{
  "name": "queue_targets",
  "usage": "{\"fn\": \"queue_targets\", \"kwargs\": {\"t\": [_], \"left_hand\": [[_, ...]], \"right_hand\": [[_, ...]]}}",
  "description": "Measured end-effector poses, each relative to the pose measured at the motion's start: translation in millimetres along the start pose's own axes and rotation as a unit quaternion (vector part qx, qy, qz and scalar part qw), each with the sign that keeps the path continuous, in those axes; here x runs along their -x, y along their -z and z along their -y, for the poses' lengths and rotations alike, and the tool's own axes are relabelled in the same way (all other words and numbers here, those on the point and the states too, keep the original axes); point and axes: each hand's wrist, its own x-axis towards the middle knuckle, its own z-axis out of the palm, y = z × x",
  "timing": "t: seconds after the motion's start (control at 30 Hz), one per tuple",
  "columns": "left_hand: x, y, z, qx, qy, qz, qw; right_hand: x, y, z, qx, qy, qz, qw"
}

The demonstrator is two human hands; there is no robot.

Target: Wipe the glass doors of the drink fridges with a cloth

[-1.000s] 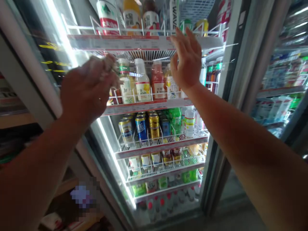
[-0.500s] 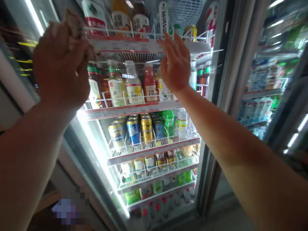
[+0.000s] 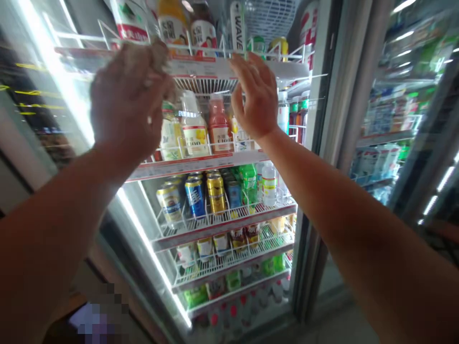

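I face an open drinks fridge with lit wire shelves. My left hand (image 3: 127, 102) is closed around a crumpled pale cloth (image 3: 155, 50) and presses it against the front strip of the top shelf (image 3: 208, 69). My right hand (image 3: 254, 95) is open with its fingers spread, resting on that same shelf strip further right. Just below both hands stand juice bottles (image 3: 195, 129), among them a red one (image 3: 217, 125).
Large bottles (image 3: 172, 21) stand on the top shelf. Cans (image 3: 195, 196) and green bottles (image 3: 249, 184) fill the third shelf, with more drinks below. The fridge's open glass door (image 3: 43, 86) is at my left. A second fridge (image 3: 394, 119) stands to the right.
My left hand with the cloth swung up and left, then back right along the top shelf strip. My right hand stayed on the strip, and the view shifted slightly.
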Motion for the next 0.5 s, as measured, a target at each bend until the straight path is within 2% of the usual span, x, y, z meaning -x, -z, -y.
{"fn": "queue_targets", "kwargs": {"t": [0.07,0.13,0.2,0.3,0.37,0.43,0.5], "left_hand": [[0,0.8,-16,0.091,-0.085,0.046,0.991],[-2,3.2,-25,0.150,-0.124,0.064,0.979],[-7,4.2,-20,0.134,-0.085,0.054,0.986],[-13,0.1,-2,0.057,0.027,0.008,0.998],[-14,-4.7,2,0.035,0.088,-0.025,0.995],[-11,-7.6,-7,0.060,0.090,-0.025,0.994],[-9,-6.4,-24,0.105,0.033,0.002,0.994]], "right_hand": [[1,1,0,-0.010,0.019,-0.004,1.000],[1,0,0,-0.021,0.030,-0.008,0.999],[1,0,0,-0.030,0.029,-0.005,0.999],[1,-3,-2,-0.038,0.028,0.000,0.999],[0,-3,-2,-0.038,0.034,-0.010,0.999],[1,-1,-2,-0.043,0.031,-0.009,0.999],[3,4,0,-0.066,0.024,0.012,0.997]]}}
